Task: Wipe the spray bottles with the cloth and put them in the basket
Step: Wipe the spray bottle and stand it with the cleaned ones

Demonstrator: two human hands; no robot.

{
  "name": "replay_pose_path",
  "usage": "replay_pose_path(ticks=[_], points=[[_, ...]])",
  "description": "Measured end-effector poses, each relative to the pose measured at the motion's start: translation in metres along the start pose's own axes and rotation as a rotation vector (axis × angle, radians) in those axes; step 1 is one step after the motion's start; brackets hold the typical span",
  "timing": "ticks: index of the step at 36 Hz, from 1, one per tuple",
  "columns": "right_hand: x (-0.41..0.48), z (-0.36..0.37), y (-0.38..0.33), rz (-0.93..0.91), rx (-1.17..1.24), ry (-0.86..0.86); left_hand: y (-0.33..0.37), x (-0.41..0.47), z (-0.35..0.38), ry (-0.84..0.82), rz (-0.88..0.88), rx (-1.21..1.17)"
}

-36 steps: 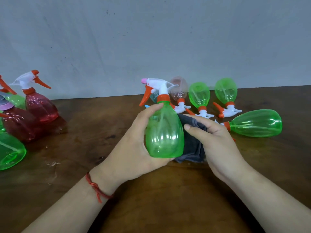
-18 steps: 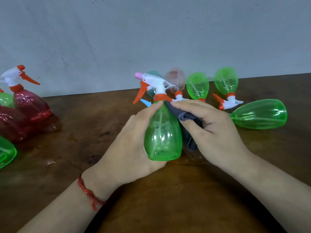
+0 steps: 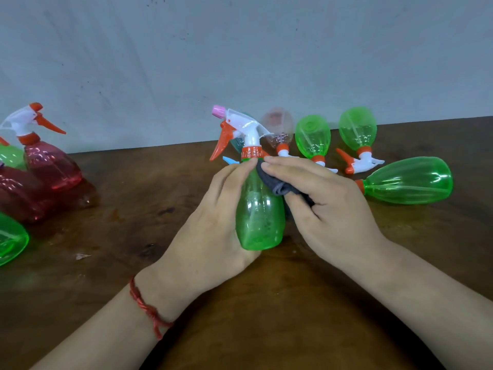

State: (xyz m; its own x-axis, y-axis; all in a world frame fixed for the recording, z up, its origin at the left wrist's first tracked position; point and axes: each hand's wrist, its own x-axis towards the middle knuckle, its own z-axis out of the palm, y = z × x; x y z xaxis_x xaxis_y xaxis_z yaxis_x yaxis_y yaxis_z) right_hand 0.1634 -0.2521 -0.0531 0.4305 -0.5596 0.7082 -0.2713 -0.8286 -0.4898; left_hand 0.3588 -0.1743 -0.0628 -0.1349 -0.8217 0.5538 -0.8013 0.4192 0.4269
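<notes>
A green spray bottle (image 3: 260,220) with a white head, orange trigger and pink nozzle stands upright at the table's middle. My left hand (image 3: 213,225) grips its body from the left and behind. My right hand (image 3: 328,204) holds a dark grey cloth (image 3: 274,182) and presses it against the bottle's upper right side, just under the orange collar. Most of the cloth is hidden under my fingers. No basket is in view.
Behind lie several bottles: a clear pink one (image 3: 277,126), two green ones (image 3: 313,137) (image 3: 357,129), and a large green one (image 3: 408,181) on its side at right. Red bottles (image 3: 50,164) and a green one (image 3: 10,239) sit at the left edge. A grey wall backs the wooden table (image 3: 128,209).
My right hand slid the cloth up the bottle's side from its lower body to the neck. The bottle stays in my left hand; the camera view shifted slightly.
</notes>
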Motion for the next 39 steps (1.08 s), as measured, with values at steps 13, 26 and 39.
replay_pose_path(ticks=[13, 26, 39], points=[[-0.006, -0.005, -0.006, -0.255, -0.133, -0.205, -0.005, -0.002, -0.004, 0.09, -0.333, -0.323], [-0.003, -0.002, -0.003, -0.273, -0.186, -0.21, -0.007, -0.001, -0.001, 0.118, -0.298, -0.326], [0.007, -0.002, -0.009, 0.053, 0.044, -0.024, 0.005, 0.0, 0.008, 0.047, -0.107, -0.23]])
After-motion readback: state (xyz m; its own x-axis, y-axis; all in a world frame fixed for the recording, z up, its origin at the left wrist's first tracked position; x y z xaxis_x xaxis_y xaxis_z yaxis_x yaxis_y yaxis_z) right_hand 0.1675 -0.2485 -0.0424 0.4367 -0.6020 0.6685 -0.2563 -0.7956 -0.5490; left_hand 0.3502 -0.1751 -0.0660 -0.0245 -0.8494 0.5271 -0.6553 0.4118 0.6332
